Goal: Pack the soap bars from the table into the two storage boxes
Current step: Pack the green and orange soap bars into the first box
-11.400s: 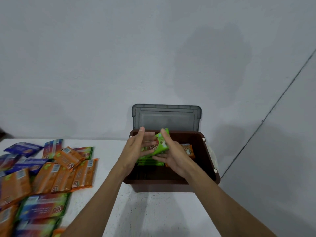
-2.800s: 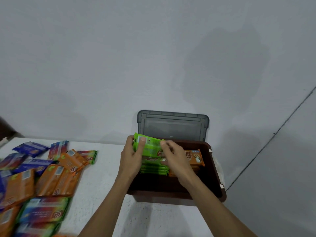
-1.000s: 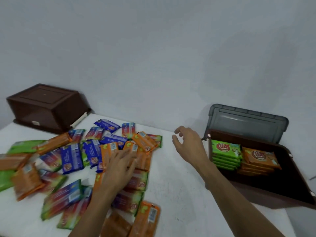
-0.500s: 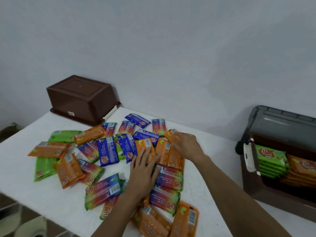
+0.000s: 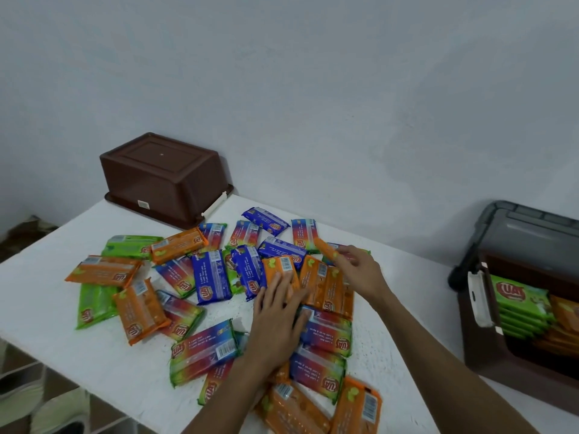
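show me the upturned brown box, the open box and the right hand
upturned brown box (image 5: 159,159): head view, its base
open box (image 5: 495,361): head view, near wall
right hand (image 5: 360,270): head view, back of hand

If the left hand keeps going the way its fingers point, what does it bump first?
The left hand rests on an orange soap bar; going straight on, it would likely reach the blue soap bar just beyond first, though depth is unclear.

A white table (image 5: 44,296) carries scattered soap bars (image 5: 211,277), an upturned box (image 5: 163,177) and an open box (image 5: 488,355).
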